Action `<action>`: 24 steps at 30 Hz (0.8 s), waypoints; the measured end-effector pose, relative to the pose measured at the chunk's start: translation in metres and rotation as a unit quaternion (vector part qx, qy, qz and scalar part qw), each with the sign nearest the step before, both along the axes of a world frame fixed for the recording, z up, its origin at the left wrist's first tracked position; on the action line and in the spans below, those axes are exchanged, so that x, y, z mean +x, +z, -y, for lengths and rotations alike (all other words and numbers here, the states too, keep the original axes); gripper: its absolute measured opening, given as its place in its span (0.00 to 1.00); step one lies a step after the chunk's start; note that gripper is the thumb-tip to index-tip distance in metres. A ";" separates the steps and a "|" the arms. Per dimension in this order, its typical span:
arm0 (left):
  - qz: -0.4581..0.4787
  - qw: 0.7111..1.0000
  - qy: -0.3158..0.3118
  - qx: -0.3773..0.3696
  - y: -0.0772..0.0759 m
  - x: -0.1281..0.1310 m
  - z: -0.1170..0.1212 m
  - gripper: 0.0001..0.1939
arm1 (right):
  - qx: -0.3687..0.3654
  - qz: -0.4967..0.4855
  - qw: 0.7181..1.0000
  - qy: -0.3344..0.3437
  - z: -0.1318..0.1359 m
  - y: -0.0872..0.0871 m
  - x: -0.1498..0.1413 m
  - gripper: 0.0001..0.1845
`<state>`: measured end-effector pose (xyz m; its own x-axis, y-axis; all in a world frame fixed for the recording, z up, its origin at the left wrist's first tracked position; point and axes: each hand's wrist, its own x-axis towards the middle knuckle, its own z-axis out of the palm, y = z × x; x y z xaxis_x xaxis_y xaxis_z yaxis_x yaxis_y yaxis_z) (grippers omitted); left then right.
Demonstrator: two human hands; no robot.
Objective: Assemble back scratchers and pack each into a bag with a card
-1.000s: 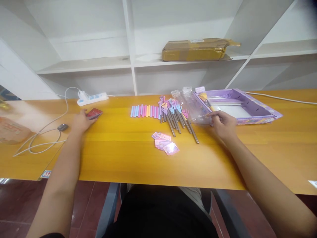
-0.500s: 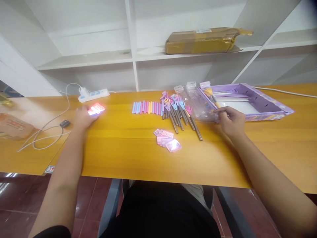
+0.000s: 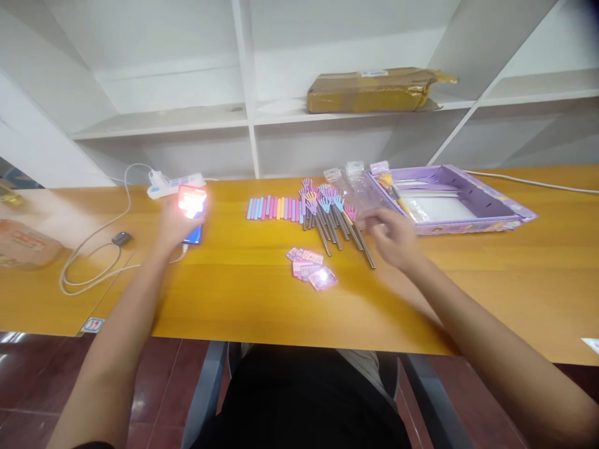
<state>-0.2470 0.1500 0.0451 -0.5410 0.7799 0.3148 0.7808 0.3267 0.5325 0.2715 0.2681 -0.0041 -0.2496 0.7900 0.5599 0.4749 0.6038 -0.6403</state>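
My left hand [image 3: 176,226] holds a phone [image 3: 191,206] lifted off the table, its screen glowing bright red and white, a cable hanging from it. My right hand [image 3: 392,236] hovers blurred over the table just right of a bunch of metal rods with small coloured hand-shaped tips [image 3: 331,215]; its fingers are smeared by motion. A row of pastel sleeves [image 3: 274,209] lies left of the rods. A small pile of pink cards [image 3: 309,268] lies nearer to me.
A purple tray-like box [image 3: 486,215] with white sheets stands at the right, clear plastic bags [image 3: 360,187] beside it. A white power strip [image 3: 161,184] and looping cable [image 3: 93,262] lie at the left with an orange packet [image 3: 23,243]. A brown parcel [image 3: 374,90] rests on the shelf.
My left hand has lifted the phone off the table and its screen has lit up. My right hand has left the purple box's edge and moved left towards the rods.
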 end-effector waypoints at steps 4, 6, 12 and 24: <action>0.116 0.980 -0.063 0.146 -0.001 0.101 0.001 0.33 | -0.133 -0.022 0.950 0.281 0.061 0.010 -0.095 0.29; 0.163 0.959 -0.103 0.206 -0.011 0.150 0.006 0.35 | -0.201 -0.075 0.904 0.369 0.087 0.010 -0.132 0.42; 0.381 0.843 -0.256 0.282 -0.040 0.213 0.019 0.19 | -0.225 -0.148 0.887 0.375 0.117 -0.005 -0.154 0.60; 0.383 0.777 -0.389 0.313 -0.051 0.210 0.030 0.29 | -0.223 -0.182 0.904 0.317 0.113 -0.016 -0.150 0.49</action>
<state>-0.0373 0.1200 -0.0060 -0.1988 0.7889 0.5815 -0.0123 -0.5953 0.8034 0.1212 0.1553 -0.0198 -0.5949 0.7198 0.3578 -0.1678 0.3240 -0.9310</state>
